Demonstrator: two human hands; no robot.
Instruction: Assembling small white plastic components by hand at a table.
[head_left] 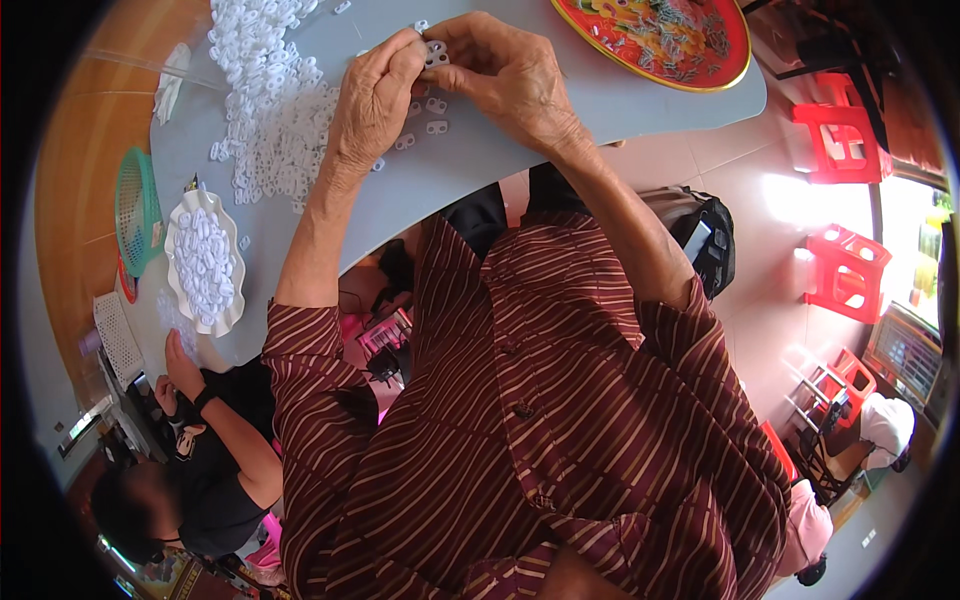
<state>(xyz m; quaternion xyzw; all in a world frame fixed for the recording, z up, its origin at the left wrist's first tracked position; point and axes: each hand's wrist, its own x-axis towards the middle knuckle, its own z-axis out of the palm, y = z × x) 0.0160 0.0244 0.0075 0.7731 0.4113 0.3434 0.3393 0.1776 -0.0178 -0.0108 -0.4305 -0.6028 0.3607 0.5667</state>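
Over the grey table [560,120], my left hand [375,95] and my right hand [510,80] meet at a small white plastic piece with round holes [436,54]. Both hands' fingers are closed around it, the right thumb and forefinger pinching its right side. The left fingertips are partly hidden behind the hand. Below the hands lie a few loose white pieces [437,127]. To the left spreads a large heap of similar white pieces [270,125]. A red tray with a yellow rim [738,62] at the far right holds many thin grey metal bits.
A white wavy-edged dish [232,318] full of white pieces stands at the table's left end, beside a green basket [133,205]. Another person in black [225,490] sits at lower left, a hand near the dish. Red stools [848,270] and a backpack [715,245] are at right.
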